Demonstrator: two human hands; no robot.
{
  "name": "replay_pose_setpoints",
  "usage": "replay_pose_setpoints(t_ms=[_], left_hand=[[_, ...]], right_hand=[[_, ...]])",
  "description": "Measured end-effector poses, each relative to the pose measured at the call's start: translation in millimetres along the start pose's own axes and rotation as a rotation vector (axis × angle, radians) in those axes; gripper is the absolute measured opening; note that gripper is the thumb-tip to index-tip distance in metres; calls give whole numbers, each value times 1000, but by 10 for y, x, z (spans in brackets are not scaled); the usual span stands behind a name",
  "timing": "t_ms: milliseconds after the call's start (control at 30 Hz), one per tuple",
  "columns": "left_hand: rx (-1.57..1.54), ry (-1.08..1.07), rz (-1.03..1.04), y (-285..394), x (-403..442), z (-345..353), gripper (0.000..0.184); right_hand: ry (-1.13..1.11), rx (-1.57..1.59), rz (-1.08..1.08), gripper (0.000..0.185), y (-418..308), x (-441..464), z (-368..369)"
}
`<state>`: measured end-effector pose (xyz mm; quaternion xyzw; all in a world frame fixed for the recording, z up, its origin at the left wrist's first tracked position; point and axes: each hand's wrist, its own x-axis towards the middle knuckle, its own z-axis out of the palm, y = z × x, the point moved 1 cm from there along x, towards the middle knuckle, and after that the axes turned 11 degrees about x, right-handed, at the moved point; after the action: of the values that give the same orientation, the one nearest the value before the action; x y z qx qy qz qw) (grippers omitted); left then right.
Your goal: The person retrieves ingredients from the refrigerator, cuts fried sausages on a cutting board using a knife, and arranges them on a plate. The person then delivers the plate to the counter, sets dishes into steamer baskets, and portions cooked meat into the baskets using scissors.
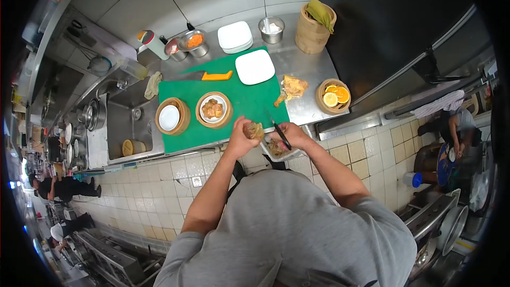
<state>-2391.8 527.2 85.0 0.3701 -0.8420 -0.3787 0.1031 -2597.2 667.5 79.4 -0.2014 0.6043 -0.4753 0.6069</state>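
My left hand (241, 138) is closed around a glossy, brownish-yellow piece of food (256, 131), whose kind I cannot make out. In my right hand (295, 135) is a black-handled knife (281, 134), its blade hard to see against the green board. Below both hands, at the counter's front edge, a white container (287, 156) holds brownish scraps. Just beyond my left hand, a round bamboo steamer (198, 111) on the green cutting board (241, 98) holds a white dish with browned chunks (212, 109). A flattened, golden-brown piece of meat (294, 87) lies right of the board.
An orange-handled knife (217, 76), a white plate (255, 67) and another steamer (186, 114) rest on the board. Orange slices fill a bamboo basket (320, 95) at right. Behind stand stacked plates (235, 36) and metal pots (272, 36). A sink (119, 122) lies left.
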Motion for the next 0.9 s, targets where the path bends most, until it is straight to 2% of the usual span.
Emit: replay_pose_setpoints(t_ms=[33, 67, 100, 133, 167, 200, 267, 300, 333, 400, 467, 500, 533, 567, 600, 667, 767, 833, 900], left_hand=[[3, 1, 6, -40, -84, 14, 76], [-418, 28, -89, -168, -176, 64, 73], [-839, 48, -188, -214, -274, 63, 69], [-840, 37, -185, -272, -381, 23, 69], [-1070, 13, -168, -230, -497, -114, 66], [-1302, -12, -150, -190, -561, -240, 63], [-1397, -74, -114, -241, -608, -439, 60], [-1484, -122, -77, -150, -632, -558, 58], [-1481, -111, -74, -60, -681, -682, 58], [-1792, 4, -197, 278, -808, -1045, 60], [-1815, 67, -89, 137, -926, -1216, 62], [-1843, 56, 9, 15, -994, -1260, 63], [-1828, 168, -83, -220, -1022, -1223, 59], [-1823, 216, -63, -381, -1079, -1212, 59], [-1862, 191, -184, -508, -1142, -1183, 57], [-1934, 189, -376, -860, -1224, -1082, 52], [-1916, 233, -311, -1381, -1341, -1101, 51], [-1683, 364, -316, -1397, -1313, -1469, 49], [-1407, 500, -248, -1438, -1155, -2005, 46]], right_hand=[[-67, -171, 2, 46, -62, -25, -17], [10, -419, -148, 47, 15, 50, -10], [19, -414, -148, 47, -79, 16, 62], [118, -476, -216, 45, -182, 0, 147], [219, -540, -282, 44, -285, 3, 232], [229, -542, -278, 44, -299, 115, 311], [277, -500, -451, 35, -312, 367, 402], [275, -502, -451, 35, -363, 413, 365], [326, -626, -535, 39, -444, 472, 342], [407, -832, -668, 48, -483, 576, 305], [459, -1004, -756, 50, -318, 724, 82], [379, -1075, -611, 47, -234, 745, -47], [359, -1047, -728, 40, -136, 752, -160], [315, -979, -640, 25, -203, 603, -170], [347, -904, -630, 14, -25, 610, -260], [216, -940, -620, 13, 74, 309, -355], [248, -928, -568, 16, 456, 129, -409], [340, -393, -499, 10, 675, 75, -396], [377, -426, -476, 13, 613, 28, -313]])
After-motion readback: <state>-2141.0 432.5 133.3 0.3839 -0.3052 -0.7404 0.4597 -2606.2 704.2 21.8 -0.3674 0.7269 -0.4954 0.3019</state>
